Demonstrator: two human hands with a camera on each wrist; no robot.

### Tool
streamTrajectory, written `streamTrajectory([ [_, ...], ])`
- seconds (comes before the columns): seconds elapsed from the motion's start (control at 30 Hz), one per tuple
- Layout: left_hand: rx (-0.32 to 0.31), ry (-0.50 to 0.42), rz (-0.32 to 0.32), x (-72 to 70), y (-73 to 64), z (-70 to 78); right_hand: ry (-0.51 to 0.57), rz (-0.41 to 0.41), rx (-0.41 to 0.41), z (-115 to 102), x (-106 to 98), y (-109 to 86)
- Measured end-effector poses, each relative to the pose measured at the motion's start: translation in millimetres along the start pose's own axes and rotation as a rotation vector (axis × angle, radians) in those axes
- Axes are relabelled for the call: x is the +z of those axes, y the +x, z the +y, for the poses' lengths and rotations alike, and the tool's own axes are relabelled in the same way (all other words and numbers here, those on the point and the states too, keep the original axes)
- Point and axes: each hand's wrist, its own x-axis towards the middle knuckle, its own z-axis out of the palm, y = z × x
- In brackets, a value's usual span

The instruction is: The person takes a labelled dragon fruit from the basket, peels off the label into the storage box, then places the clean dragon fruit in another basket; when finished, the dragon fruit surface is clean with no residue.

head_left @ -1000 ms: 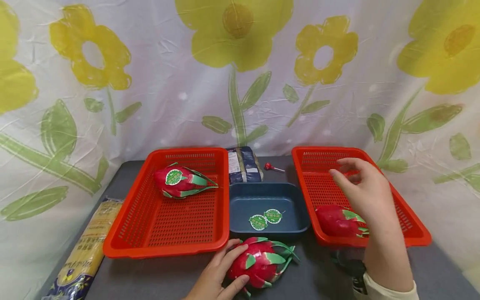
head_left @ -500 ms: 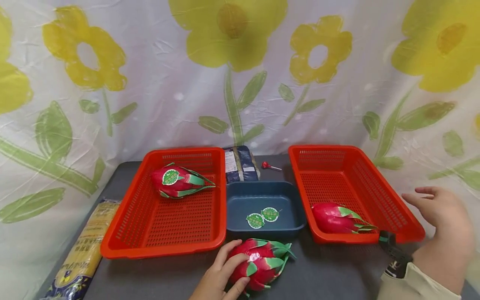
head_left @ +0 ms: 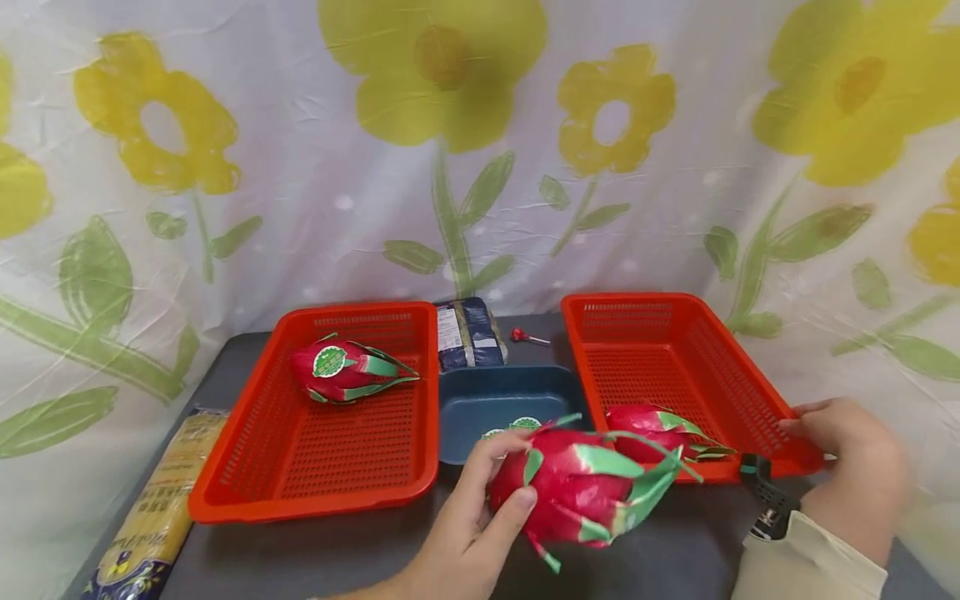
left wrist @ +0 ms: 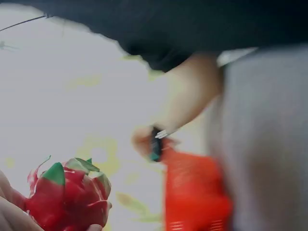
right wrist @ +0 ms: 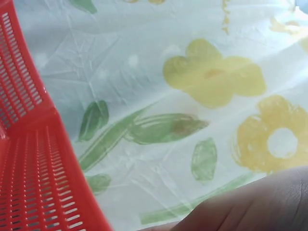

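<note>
Left fingers (head_left: 476, 473) grip a dragon fruit (head_left: 573, 492); each red basket (head_left: 315, 503) holds another.

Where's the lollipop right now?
In the head view, the lollipop lies at the back of the table, blue packet to its left, red basket to its right.

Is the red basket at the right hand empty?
Not empty: the red, perforated plastic basket holds one pink-and-green dragon fruit, lying near its front rim.
</note>
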Motion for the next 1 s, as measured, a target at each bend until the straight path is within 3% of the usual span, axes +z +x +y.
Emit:
streamTrajectory([
  [0.07, 0.07, -0.036, -0.013, 5.3, 26.2, 7.6, 0.005, 0.014, -0.009, -1.2, -0.2, -0.8],
  [0.13, 0.129, 0.006, 0.009, 10.7, 56.0, 10.4, 0.014, 0.017, -0.01, -1.5, -0.1, -1.3],
  [0.3, 0.207, 0.354, 0.099, 24.7, 134.5, -7.0, 0.016, 0.032, -0.005, 1.3, 2.3, -0.2],
  [0.4, 0.16, 0.557, 0.104, 33.6, 176.5, -25.9, -0.013, 0.052, -0.015, 2.4, 4.9, -0.4],
  [0.53, 0.048, 0.709, 0.081, 44.2, 217.6, -51.5, -0.059, 0.065, -0.043, -0.2, 7.9, -2.4],
  [0.67, -0.039, 0.881, 0.062, 56.4, 243.2, -78.2, -0.063, 0.074, -0.064, -1.7, 7.0, -4.4],
  [0.77, -0.078, 1.076, 0.012, 62.7, 250.3, -94.6, -0.059, 0.079, -0.074, -2.0, 5.0, -5.5],
  [0.83, -0.089, 1.184, -0.026, 62.4, 248.1, -100.8, -0.054, 0.072, -0.078, -2.9, 5.4, -5.5],
  [0.9, -0.088, 1.241, -0.053, 58.9, 243.0, -103.5, -0.043, 0.059, -0.076, -4.7, 7.4, -5.0],
  [1.0, -0.078, 1.197, -0.06, 52.2, 236.9, -100.1, -0.053, 0.061, -0.078, -7.8, 8.7, -3.9],
])
